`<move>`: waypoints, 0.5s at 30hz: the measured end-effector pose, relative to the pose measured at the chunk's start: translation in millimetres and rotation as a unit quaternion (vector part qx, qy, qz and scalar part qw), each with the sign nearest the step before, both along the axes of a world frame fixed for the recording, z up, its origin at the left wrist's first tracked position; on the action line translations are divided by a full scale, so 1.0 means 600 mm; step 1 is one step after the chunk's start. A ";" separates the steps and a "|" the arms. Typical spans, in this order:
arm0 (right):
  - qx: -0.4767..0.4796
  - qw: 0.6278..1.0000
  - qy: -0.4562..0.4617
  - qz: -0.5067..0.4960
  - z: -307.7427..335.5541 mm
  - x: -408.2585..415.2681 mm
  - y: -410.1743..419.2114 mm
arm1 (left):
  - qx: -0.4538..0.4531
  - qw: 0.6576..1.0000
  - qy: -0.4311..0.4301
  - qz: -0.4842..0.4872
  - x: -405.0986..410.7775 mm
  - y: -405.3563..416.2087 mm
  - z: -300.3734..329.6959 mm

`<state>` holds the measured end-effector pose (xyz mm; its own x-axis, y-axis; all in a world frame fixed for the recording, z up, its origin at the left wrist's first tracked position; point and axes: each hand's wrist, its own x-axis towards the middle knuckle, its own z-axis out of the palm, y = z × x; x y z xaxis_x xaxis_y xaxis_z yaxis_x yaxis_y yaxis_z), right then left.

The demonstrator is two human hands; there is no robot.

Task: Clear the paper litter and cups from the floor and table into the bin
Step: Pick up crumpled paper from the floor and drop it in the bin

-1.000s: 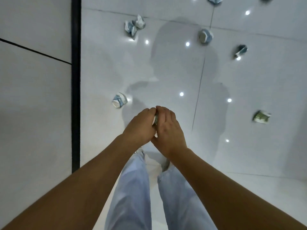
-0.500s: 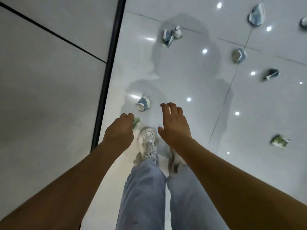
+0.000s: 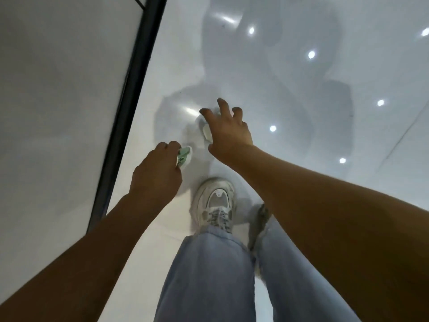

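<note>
Since half a second ago I have bent lower and my right hand (image 3: 228,132) has gone forward over the crumpled cup (image 3: 206,131) that lay ahead of my feet; the other litter farther off has slipped out of view. My right fingers (image 3: 222,105) are spread and loosely bent, released, holding nothing; they hover above the cup, which shows only as a pale blurred edge under my palm, and I cannot tell whether they touch it. My left fingers (image 3: 168,146) are clenched round a scrap of green and white paper (image 3: 184,156), which pokes out to the right of my knuckles. My left hand (image 3: 156,174) hangs a little nearer to me than the right, the two apart. Below them my white shoe (image 3: 214,203) stands on the glossy white floor (image 3: 301,135), my jeans (image 3: 209,275) beneath it. My shadow and round light reflections lie on the tiles. A black strip (image 3: 130,112) runs along the floor's left edge beside a pale wall (image 3: 58,89).
</note>
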<state>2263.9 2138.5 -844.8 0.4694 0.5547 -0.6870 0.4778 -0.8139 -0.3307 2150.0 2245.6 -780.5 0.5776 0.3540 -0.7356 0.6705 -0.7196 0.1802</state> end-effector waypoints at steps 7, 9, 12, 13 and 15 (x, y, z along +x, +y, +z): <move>0.002 0.996 -0.067 0.051 -0.063 -0.022 -0.008 | -0.022 0.999 0.002 0.033 -0.044 0.006 -0.049; 0.007 0.996 -0.073 0.057 -0.058 -0.022 -0.017 | -0.024 0.999 0.000 0.037 -0.043 0.003 -0.046; 0.003 0.997 -0.068 0.047 -0.014 -0.018 -0.035 | -0.021 0.999 -0.008 0.043 -0.030 -0.003 -0.016; 0.003 0.997 -0.066 0.043 0.006 -0.017 -0.041 | -0.018 0.999 -0.012 0.043 -0.024 -0.006 -0.001; 0.004 0.997 -0.068 0.040 0.068 -0.013 -0.054 | -0.017 0.999 -0.020 0.037 -0.010 -0.014 0.051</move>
